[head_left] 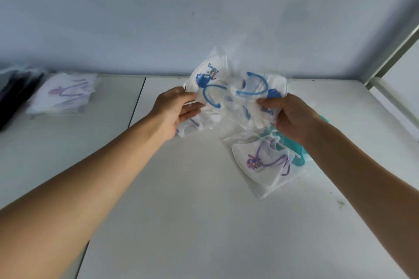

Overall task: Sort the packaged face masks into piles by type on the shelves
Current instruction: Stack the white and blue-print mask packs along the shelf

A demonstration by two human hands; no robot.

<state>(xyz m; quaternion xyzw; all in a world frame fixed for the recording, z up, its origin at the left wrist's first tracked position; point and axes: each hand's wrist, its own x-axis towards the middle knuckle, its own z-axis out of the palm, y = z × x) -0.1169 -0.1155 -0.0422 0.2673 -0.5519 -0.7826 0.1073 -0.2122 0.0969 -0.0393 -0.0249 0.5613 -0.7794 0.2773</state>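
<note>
Both hands are up over the white shelf (204, 210), each pinching a bagged mask. The left hand (175, 110) has thumb and fingers closed on the edge of a blue mask (207, 79): white fabric in a clear crinkly bag, blue ear loops, a blue cartoon print and some blue lettering near the top. The right hand (289, 115) grips a second blue mask (265, 88), same kind, with its loops curled across the front and blue lettering just by the thumb. The two bags touch or overlap in the middle, hard to say which.

Under the left hand there's a purple mask (190, 125) peeking out, mostly hidden. Flat on the shelf near the right wrist lies another purple mask (260, 161), white with purple loops and a little purple cartoon figure, also bagged. Something teal (297, 156) sticks out from beneath it, probably a teal mask but I can't make out much.

Far left on the shelf is a purple pile (65, 95), blurry, and just beside it at the edge a dark pile (15, 95), black or navy packs. Pale blue wall (204, 7) behind everything.
</note>
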